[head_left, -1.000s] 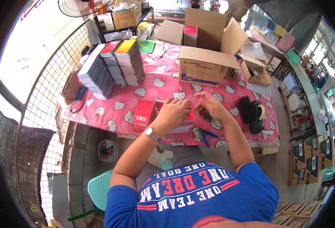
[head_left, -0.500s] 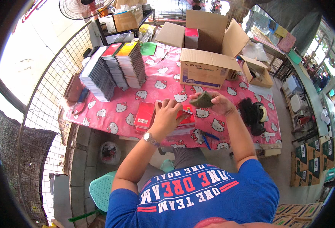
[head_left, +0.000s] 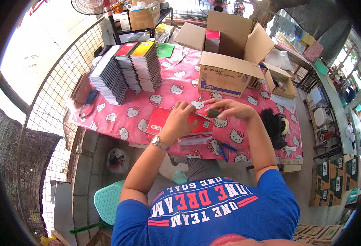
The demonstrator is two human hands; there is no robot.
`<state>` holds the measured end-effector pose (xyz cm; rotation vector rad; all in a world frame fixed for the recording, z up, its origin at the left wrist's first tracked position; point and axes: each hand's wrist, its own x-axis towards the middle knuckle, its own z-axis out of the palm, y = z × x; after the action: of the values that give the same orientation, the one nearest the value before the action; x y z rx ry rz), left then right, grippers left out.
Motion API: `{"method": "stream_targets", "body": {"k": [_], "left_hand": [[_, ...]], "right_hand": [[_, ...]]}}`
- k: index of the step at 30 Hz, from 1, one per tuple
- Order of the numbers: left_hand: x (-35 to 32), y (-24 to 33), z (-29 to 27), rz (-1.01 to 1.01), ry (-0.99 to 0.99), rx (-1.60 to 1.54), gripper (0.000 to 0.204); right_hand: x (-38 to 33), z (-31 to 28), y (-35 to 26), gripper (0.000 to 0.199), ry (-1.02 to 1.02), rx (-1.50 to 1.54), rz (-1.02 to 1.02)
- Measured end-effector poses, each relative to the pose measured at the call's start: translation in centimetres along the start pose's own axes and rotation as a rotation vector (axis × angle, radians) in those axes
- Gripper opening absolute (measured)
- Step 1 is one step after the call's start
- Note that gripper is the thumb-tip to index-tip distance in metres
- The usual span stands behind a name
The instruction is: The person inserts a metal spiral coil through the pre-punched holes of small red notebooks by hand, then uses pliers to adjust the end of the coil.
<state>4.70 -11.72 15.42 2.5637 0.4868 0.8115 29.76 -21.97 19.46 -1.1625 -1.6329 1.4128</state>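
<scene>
My left hand [head_left: 182, 121] lies over the red spiral notebooks, its fingers curved and apart, holding nothing. A red notebook [head_left: 158, 119] shows to the left of it. Under and right of that hand, another red notebook [head_left: 202, 125] tops a short pile, its white wire spiral along the far edge. Between the fingers of my right hand [head_left: 234, 110] is a small dark green pad [head_left: 214, 113], held at the spiral end of this notebook. Whether the pad touches the cover is hard to tell.
Tall notebook stacks [head_left: 145, 67] stand at the back left. An open cardboard box [head_left: 223, 76] with notebooks sits at the back. Blue-handled pliers [head_left: 225, 149] lie near the front edge. At the right are a black fluffy thing [head_left: 268, 123] and a tape roll [head_left: 285, 125].
My right hand has lowered the green pad leftward, from above the table to the notebook's spiral edge. My left hand has shifted slightly over the notebooks, uncovering more of the right one.
</scene>
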Motion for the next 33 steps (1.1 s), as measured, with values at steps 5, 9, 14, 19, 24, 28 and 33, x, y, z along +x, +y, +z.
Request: {"method": "stream_targets", "body": {"k": [5, 9, 14, 19, 24, 28, 33], "left_hand": [[-0.2, -1.7, -1.4, -0.047, 0.005, -0.07, 0.032], [-0.4, -2.4, -1.3, -0.036, -0.011, -0.063, 0.03], [-0.3, -2.9, -0.7, -0.066, -0.023, -0.23, 0.028], [-0.1, -3.1, -0.4, -0.072, -0.025, -0.356, 0.028], [-0.1, -2.7, -1.6, -0.15, -0.09, -0.407, 0.029], [-0.5, -3.7, -1.4, -0.151, -0.037, -0.384, 0.029], [-0.2, -3.0, 0.1, -0.238, 0.028, -0.447, 0.026]], "right_hand": [[1.0, -0.1, 0.0, 0.052, -0.116, 0.557, -0.302], [2.8, -0.1, -0.1, 0.051, -0.017, -0.286, 0.126], [3.3, -0.5, 0.2, 0.051, -0.053, 0.118, -0.122], [4.1, -0.8, 0.1, 0.051, -0.014, -0.021, 0.102], [4.9, -0.2, 0.3, 0.049, -0.198, 0.454, -0.233], [5.2, -2.7, 7.6, 0.05, 0.234, -0.118, 0.23], [-2.7, -4.4, 22.5, 0.047, 0.572, -0.435, 0.597]]}}
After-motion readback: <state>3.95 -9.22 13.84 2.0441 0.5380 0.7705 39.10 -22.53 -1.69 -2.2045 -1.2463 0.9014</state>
